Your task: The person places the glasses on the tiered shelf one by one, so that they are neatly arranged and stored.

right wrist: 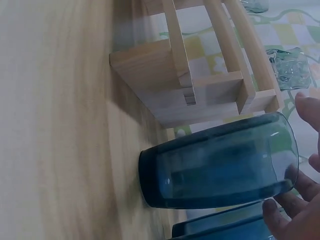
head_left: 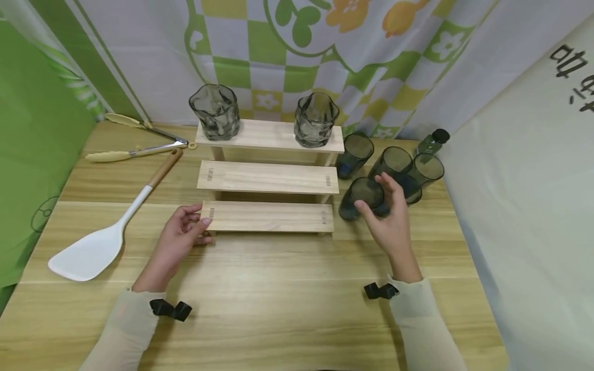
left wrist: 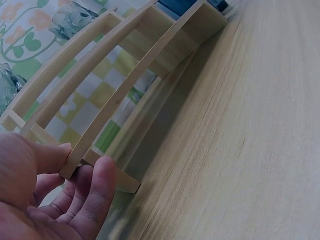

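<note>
A three-tier wooden rack (head_left: 268,178) stands mid-table, with a clear wavy glass (head_left: 215,113) and a second wavy glass (head_left: 317,121) on its top step. My left hand (head_left: 183,229) pinches the left end of the lowest step (left wrist: 117,100), thumb above and fingers below. At the rack's right side a dark blue-grey tumbler (right wrist: 220,162) stands upright on the table. My right hand (head_left: 390,216) is at its rim, thumb and fingers spread apart. In the right wrist view the thumb (right wrist: 307,107) is off the glass, while fingertips lie right at the rim's other side.
More dark tumblers (head_left: 355,154) cluster behind and right of the right hand, near a small black-capped bottle (head_left: 432,143). On the left lie yellow-tipped tongs (head_left: 153,149) and a white spatula (head_left: 93,252). A patterned curtain (head_left: 287,67) hangs behind the table.
</note>
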### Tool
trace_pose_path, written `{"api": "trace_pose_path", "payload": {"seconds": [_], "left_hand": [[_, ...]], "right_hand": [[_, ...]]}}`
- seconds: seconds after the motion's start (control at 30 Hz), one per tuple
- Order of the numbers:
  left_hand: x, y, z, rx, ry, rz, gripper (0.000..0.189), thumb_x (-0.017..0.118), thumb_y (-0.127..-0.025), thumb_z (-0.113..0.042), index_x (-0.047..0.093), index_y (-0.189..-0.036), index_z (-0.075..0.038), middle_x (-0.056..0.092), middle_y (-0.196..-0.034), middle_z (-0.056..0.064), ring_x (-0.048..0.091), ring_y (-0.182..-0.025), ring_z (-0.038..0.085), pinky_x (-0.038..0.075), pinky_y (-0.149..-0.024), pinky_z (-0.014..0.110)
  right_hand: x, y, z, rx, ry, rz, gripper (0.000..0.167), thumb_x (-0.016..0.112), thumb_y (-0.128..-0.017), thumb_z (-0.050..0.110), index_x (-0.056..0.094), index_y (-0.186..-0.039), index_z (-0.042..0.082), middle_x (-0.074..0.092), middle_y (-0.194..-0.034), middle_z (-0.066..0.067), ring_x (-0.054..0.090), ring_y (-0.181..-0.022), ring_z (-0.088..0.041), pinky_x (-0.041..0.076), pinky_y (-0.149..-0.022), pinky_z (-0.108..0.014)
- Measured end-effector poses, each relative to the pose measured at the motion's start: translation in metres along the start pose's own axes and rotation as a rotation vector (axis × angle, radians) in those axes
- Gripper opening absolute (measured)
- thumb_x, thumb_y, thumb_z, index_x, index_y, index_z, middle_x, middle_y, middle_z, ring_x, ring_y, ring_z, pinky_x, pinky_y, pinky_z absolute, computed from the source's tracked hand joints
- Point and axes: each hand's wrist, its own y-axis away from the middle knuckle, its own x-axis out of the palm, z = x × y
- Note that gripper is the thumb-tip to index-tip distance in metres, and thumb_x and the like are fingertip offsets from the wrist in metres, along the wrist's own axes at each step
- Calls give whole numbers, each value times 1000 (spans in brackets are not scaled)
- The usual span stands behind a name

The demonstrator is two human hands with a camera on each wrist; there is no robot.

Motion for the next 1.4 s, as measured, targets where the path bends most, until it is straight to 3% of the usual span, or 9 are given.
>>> {"api": "trace_pose_path", "payload": {"seconds": [0.17,0.3,0.43,0.57,0.7,0.8,1.0,1.17,1.4], "left_hand": [[1,0,-1,-10,2,6,60,64,-103,-19,34,-149,5,45,-118,11,59,-89,15,64,-82,33],[1,0,0,-16,-11,10,59,63,-103,-20,34,-149,4,45,-119,12,59,-90,16,63,-84,34],[1,0,2,-15,-7,13,60,64,-103,-21,34,-149,4,45,-119,13,59,-90,15,63,-84,35],[2,-1,4,-13,-2,10,59,64,-103,-21,35,-148,4,45,-118,12,59,-89,15,64,-84,35],[1,0,3,-15,-3,7,60,64,-103,-21,35,-149,4,46,-118,12,60,-88,16,64,-83,35],[1,0,3,-13,0,6,59,63,-103,-20,34,-149,5,46,-118,12,60,-88,15,64,-83,35],[0,1,1,-4,4,0,58,63,-103,-18,34,-148,6,45,-117,12,60,-87,14,64,-83,34],[0,1,0,-2,-3,0,58,63,-103,-18,34,-148,6,46,-117,12,59,-85,13,64,-82,33],[0,0,0,1,-13,0,60,63,-103,-20,34,-149,5,46,-116,12,57,-86,14,64,-82,33]], "right_hand": [[-1,9,-1,-17,83,-45,71,80,-77,-17,46,-140,-13,51,-135,-31,49,-126,-44,46,-108,-50],[-1,10,-5,22,69,9,75,80,-79,-14,43,-144,-13,46,-144,-29,46,-132,-45,39,-112,-58],[-2,10,-11,116,3,83,84,79,-83,-11,32,-152,-9,42,-149,-27,43,-133,-47,38,-110,-63],[-5,10,-17,244,-51,146,89,79,-87,-3,23,-158,-3,39,-154,-22,40,-139,-37,37,-116,-47],[-6,10,-18,312,-85,168,87,78,-90,2,25,-158,1,38,-155,-17,39,-140,-29,38,-113,-27],[-6,11,-16,347,-106,163,84,79,-90,3,29,-157,2,38,-155,-17,40,-139,-30,38,-115,-32],[-3,15,-28,385,-146,151,85,80,-90,7,28,-157,7,38,-154,-18,36,-142,-33,30,-120,-54],[0,17,-50,385,-197,130,84,78,-90,2,29,-157,13,41,-153,-14,38,-141,-28,32,-119,-51],[5,19,-56,343,-329,15,77,79,-84,-9,44,-150,8,50,-144,-19,47,-132,-33,44,-112,-41]]}}
